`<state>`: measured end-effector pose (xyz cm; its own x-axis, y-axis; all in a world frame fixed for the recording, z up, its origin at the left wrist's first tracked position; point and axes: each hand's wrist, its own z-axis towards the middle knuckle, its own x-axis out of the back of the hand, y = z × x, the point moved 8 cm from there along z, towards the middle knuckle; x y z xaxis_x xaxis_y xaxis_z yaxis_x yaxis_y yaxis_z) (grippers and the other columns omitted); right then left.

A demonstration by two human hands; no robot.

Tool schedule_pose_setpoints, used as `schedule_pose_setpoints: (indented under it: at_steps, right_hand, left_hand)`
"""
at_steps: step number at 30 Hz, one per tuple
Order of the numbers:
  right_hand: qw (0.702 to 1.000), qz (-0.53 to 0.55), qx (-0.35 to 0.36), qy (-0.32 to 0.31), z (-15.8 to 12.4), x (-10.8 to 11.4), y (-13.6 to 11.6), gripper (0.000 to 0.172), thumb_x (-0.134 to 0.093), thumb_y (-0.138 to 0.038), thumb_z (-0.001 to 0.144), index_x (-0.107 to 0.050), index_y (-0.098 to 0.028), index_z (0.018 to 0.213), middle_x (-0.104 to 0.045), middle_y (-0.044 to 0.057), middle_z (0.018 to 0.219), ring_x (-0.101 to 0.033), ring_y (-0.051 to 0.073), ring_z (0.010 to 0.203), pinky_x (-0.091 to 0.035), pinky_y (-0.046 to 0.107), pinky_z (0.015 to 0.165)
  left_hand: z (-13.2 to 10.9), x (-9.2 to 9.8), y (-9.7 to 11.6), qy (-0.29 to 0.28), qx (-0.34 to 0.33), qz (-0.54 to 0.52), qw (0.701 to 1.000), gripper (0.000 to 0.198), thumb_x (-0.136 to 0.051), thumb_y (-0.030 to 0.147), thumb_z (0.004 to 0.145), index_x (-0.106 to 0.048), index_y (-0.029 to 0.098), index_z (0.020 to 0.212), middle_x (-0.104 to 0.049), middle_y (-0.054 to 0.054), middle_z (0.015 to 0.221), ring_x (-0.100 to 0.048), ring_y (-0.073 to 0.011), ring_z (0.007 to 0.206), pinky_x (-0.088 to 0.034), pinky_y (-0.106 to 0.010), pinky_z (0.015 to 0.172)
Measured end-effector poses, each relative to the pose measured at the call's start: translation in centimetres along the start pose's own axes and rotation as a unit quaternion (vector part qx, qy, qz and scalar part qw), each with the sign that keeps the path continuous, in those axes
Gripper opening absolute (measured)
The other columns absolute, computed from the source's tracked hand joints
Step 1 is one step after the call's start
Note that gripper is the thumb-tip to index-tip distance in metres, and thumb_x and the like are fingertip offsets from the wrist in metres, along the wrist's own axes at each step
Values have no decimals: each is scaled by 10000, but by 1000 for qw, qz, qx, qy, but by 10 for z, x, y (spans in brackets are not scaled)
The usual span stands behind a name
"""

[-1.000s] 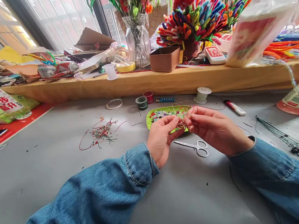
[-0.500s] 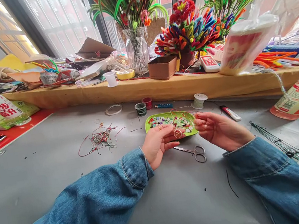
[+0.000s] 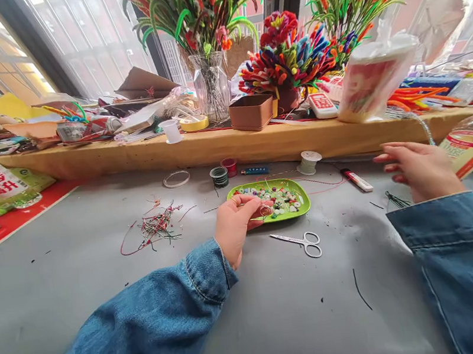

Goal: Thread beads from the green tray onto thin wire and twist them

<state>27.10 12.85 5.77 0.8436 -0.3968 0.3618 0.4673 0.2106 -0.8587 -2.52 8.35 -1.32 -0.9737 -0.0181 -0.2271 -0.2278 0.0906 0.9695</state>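
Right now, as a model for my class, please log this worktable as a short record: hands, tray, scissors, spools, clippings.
Left hand: pinching a small ring-shaped piece by the green tray
Right hand: raised, farther right; whether it holds anything is unclear
Tray: mixed beads
Scissors: on the near side of the tray
Spools: dark, red, white
Clippings: tangled pile, left of the tray

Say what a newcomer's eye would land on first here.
Probably the colourful, red-topped bouquet on the ledge by the window. Next, the bright green tray of beads on the grey table. There, the left hand pinches a small loop at the tray's near left side.
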Motion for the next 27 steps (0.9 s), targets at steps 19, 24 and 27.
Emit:
schedule_pose_setpoints:
  at_steps: [19, 24, 27]
  right_hand:
    - [950, -13, 41, -310, -98, -131, -61, 286, -483, -416, 743, -593, -200, 894, -569, -1, 619, -465, 97, 497, -356, 216, 440]
    - [921, 35, 12, -387, -107, -144, -59, 279, -545, -386, 700, -649, -181, 859, -583, 7, 615, -480, 94, 509, -350, 204, 432]
    - [922, 60, 8, -382, -105, -145, -57, 263, -568, -382, 682, -667, -164, 790, -610, 26, 656, -484, 100, 542, -376, 213, 472]
  left_hand:
    - [-4, -8, 7, -30, -59, 78, 995, 185, -578, 308, 671, -571, 140, 747, -628, -70, 915, -596, -137, 685, -468, -216, 514]
    - [-7, -11, 8, -57, -80, 98, 990, 171, -558, 306, 687, -569, 146, 746, -614, -63, 960, -594, -144, 696, -475, -219, 497]
    - [-6, -13, 5, -65, -52, 71, 994, 177, -556, 308, 691, -563, 142, 752, -624, -61, 921, -602, -134, 656, -452, -189, 463]
